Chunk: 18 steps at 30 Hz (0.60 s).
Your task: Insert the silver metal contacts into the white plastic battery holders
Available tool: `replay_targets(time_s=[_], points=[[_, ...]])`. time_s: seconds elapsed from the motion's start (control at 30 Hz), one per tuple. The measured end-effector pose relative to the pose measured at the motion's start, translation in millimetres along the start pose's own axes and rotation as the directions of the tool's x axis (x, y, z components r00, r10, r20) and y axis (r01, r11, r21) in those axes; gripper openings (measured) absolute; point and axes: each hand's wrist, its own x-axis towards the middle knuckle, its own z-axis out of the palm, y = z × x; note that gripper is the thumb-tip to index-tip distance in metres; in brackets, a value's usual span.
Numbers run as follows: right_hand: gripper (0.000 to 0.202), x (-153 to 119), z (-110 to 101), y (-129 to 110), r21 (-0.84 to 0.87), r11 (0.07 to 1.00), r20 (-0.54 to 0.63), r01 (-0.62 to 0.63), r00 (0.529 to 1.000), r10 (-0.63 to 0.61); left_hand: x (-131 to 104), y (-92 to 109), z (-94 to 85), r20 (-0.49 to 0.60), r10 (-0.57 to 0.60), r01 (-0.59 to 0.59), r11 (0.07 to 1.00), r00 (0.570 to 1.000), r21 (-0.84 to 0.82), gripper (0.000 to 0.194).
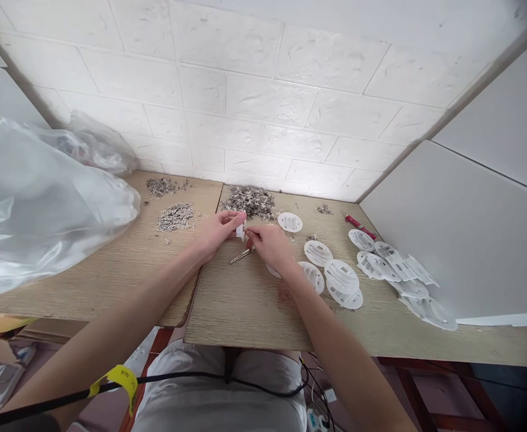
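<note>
My left hand (222, 232) is closed on a small white plastic part (240, 230), gripped upright between thumb and fingers above the table. My right hand (272, 245) meets it from the right, thumb and forefinger pinched at the part's edge; whatever is in that pinch is too small to make out. Below the right hand a slim metal tool, like tweezers (241, 256), points down to the left. Its other end is hidden by the hand, and I cannot tell whether it is held or lying on the table. A heap of small metal pieces (250, 201) lies just behind my hands.
White oval plastic plates (342, 276) lie to the right, with more (398, 264) along the grey panel. A red tube-like object (360, 226) is behind them. Small metal pieces (176, 216) sit on the left tabletop beside a large clear plastic bag (47, 198). A black cable (186, 377) crosses my lap.
</note>
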Motion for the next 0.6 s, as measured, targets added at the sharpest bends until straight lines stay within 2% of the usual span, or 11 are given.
replay_targets(time_s=[0.1, 0.2, 0.37, 0.6], points=[[0.030, 0.3, -1.2, 0.6, 0.030, 0.999, 0.013, 0.035, 0.999, -0.035, 0.7, 2.6, 0.0, 0.020, 0.025, -0.026, 0.999, 0.999, 0.045, 0.044], [0.031, -0.2, -2.5, 2.6, 0.058, 0.998, 0.023, 0.024, 0.999, -0.026, 1.6, 3.6, -1.8, 0.053, 0.028, -0.029, 0.999, 0.998, 0.015, 0.044], [0.029, -1.5, -1.9, 4.0, 0.105, 0.994, -0.024, 0.012, 1.000, -0.009, 2.2, 2.3, -3.1, 0.053, 0.027, -0.028, 0.999, 0.998, 0.020, 0.045], [0.030, -1.9, -1.5, 1.8, 0.002, 1.000, -0.049, -0.006, 0.999, 0.007, 0.8, 0.0, -1.8, 0.067, 0.034, -0.040, 0.996, 0.997, 0.084, 0.043]])
